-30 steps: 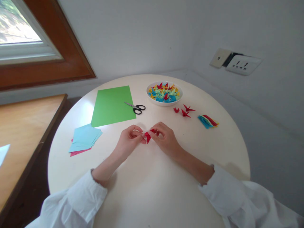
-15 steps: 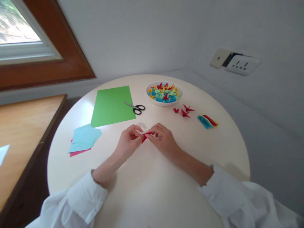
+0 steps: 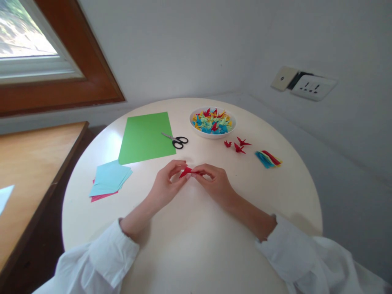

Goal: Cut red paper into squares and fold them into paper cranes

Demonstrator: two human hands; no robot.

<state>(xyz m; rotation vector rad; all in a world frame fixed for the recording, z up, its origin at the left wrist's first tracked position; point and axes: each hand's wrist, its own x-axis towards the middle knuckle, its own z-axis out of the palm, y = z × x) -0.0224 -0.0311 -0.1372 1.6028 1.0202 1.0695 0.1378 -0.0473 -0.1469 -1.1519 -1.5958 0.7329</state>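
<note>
Both hands meet over the middle of the round white bench (image 3: 196,245), with a small piece of red folded paper (image 3: 185,172) between them. The right hand (image 3: 216,183) pinches the right part of that paper between its thumb and fingers. The left hand (image 3: 167,181) curves around its left side, the index finger on the far side of it and the thumb tip against its near edge; whether those fingers grip it, I cannot tell.

Beyond the left hand lies a flat green sheet (image 3: 143,136), and a pair of scissors (image 3: 177,141) rests partly on its right edge, black handles pointing right. To the left, nearer, a loose stack of pale blue squares (image 3: 108,177) sits over pinkish-red paper (image 3: 104,197). On the far side stands a white bowl (image 3: 211,136) heaped with folded paper cranes (image 3: 211,120) (red, yellow, blue and pale green ones all jumbled together). Just right of the bowl and nearer, three red cranes (image 3: 239,148) lie on the bench. Farther right is a fanned bundle of coloured paper (image 3: 268,159), blue, pale, red and yellow.
</note>
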